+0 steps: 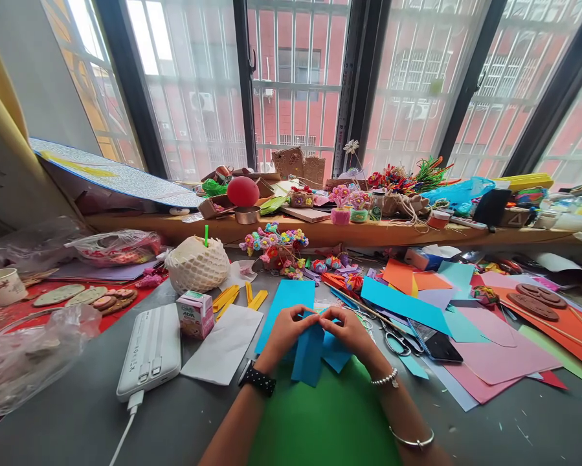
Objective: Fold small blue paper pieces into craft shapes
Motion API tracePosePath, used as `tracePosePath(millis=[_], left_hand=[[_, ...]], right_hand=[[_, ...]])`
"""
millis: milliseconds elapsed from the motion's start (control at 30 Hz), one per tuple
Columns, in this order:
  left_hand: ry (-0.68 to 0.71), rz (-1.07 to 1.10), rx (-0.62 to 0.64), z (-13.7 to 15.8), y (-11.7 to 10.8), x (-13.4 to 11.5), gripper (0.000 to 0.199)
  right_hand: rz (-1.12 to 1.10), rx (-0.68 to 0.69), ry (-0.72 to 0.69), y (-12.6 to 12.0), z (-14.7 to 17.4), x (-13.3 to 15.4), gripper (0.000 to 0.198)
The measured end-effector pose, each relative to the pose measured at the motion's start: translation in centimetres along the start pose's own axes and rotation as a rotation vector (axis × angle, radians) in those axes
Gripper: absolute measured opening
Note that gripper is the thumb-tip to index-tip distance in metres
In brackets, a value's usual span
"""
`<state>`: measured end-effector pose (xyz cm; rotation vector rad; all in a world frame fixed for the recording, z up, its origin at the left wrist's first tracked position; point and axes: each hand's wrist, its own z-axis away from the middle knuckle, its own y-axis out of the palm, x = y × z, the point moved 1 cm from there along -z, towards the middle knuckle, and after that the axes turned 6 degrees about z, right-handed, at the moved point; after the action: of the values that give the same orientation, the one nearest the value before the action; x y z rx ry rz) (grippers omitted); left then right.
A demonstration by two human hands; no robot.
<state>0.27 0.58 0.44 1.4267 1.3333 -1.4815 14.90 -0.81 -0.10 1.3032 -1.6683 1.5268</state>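
My left hand (291, 329) and my right hand (345, 329) meet at the fingertips over the front of the table. Between them they pinch the top of a strip of blue paper (307, 359), which hangs down toward me. Another piece of blue paper (336, 353) shows under my right hand; whether it joins the strip I cannot tell. Behind my left hand lies a flat blue sheet (291, 296). To the right of my right hand are scissors (398, 342) with dark handles, and a phone (439, 342).
At left stand a white power bank (152, 346) with a cable, a small carton (195, 314) and a netted coconut (198, 264) with a green straw. White paper (225, 343) and folded yellow strips (226, 299) lie nearby. Pink paper sheets (507, 346) spread at right. Crafts fill the windowsill (291, 228).
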Motion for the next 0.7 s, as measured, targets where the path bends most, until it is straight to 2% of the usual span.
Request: tracePosePath(millis=[400, 700], left_hand=[[-0.038, 0.129, -0.21, 0.1, -0.3, 0.0, 0.032], [-0.122, 0.129, -0.077, 0.0, -0.2, 0.3, 0.037]], right_hand=[[-0.15, 0.042, 0.101, 0.4, -0.3, -0.7, 0.018], [-0.075, -0.008, 0.056, 0.2, -0.2, -0.6, 0.016]])
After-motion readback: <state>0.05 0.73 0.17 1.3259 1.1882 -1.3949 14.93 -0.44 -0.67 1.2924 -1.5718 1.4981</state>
